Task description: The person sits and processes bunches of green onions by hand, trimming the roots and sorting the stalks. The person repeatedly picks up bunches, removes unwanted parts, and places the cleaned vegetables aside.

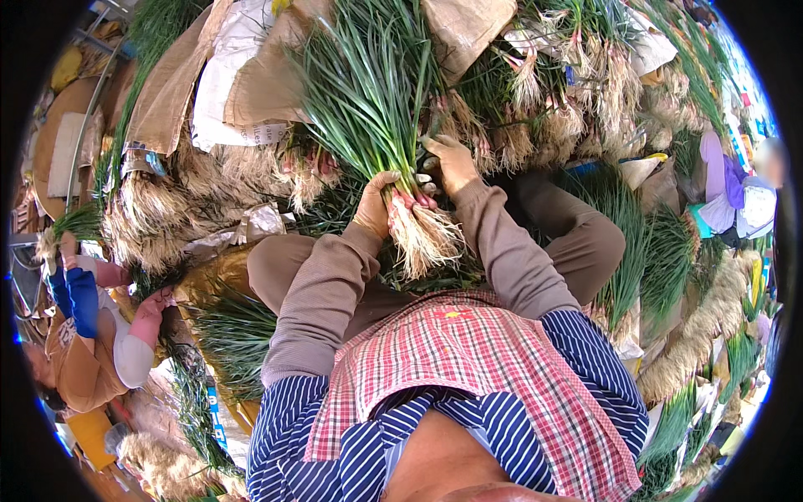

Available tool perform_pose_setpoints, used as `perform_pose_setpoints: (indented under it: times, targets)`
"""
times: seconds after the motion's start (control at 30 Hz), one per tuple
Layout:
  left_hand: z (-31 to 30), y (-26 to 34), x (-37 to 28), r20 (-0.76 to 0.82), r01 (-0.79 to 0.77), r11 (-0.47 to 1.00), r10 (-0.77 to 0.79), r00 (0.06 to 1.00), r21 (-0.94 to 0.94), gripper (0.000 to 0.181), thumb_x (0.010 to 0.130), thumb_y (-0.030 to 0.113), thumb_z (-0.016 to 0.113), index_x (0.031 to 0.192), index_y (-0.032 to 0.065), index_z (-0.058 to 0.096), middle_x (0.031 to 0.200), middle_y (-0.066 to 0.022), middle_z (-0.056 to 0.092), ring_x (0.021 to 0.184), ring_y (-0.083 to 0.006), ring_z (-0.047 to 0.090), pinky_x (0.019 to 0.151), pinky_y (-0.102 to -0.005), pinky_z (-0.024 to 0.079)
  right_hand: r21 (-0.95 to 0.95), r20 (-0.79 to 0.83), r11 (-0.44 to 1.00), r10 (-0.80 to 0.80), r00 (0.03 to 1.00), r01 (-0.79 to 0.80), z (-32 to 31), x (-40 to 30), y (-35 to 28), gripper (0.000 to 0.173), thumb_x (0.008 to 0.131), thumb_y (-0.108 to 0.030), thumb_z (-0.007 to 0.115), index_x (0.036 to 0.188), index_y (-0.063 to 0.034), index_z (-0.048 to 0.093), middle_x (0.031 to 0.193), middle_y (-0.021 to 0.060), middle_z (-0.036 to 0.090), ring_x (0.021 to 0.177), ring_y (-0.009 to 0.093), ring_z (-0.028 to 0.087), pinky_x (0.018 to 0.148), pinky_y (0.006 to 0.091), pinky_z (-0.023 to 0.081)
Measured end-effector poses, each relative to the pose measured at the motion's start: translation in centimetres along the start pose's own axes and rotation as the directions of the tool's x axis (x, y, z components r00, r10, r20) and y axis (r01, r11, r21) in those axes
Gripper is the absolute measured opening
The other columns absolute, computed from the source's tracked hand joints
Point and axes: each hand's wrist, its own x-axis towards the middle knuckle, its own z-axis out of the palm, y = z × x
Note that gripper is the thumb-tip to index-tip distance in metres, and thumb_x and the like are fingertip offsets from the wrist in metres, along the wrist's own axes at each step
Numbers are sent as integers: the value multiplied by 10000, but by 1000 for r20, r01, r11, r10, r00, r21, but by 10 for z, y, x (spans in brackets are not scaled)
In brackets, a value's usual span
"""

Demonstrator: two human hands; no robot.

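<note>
A bunch of spring onions (382, 106) with long green leaves, reddish bulbs and pale stringy roots is held in front of me, roots towards my lap. My left hand (376, 201), in a tan work glove, is closed round the bunch just above the bulbs, its thumb across the stalks. At the bunch's other side, my right hand (448, 164), gloved alike, has bent fingers against the stalks near the bulbs; its fingertips are partly hidden, and whether it grips any stalks is unclear. Loose green leaves lie beneath the roots.
Piled spring onions with dry roots (147, 213) lie ahead on both sides, partly under brown paper sheets (169, 94). More bunches (668, 263) lie at the right. At the left, a co-worker (94, 339) holds a bunch (78, 223); another person (746, 194) is at the far right.
</note>
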Motion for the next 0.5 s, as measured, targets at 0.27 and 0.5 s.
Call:
perform_pose_setpoints:
  times: [0.27,0.5]
  targets:
    - [-11,-6,13,-22,-15,998,14,1000,-58,377,733,271,507,885,-73,540,725,-232,570,727,-397,572,756,-519,461,469,65,873,-188,980,137,7,-14,1,225,910,-254,441,906,-40,510,720,66,545,642,192,528,648,312,449]
    - [-5,-7,3,-145,-3,997,-9,989,-79,329,720,264,527,812,-49,567,642,-190,578,640,-368,581,727,-489,491,389,70,900,186,980,-198,22,8,-18,222,892,-216,379,745,-99,497,480,-52,312,377,103,247,372,274,216]
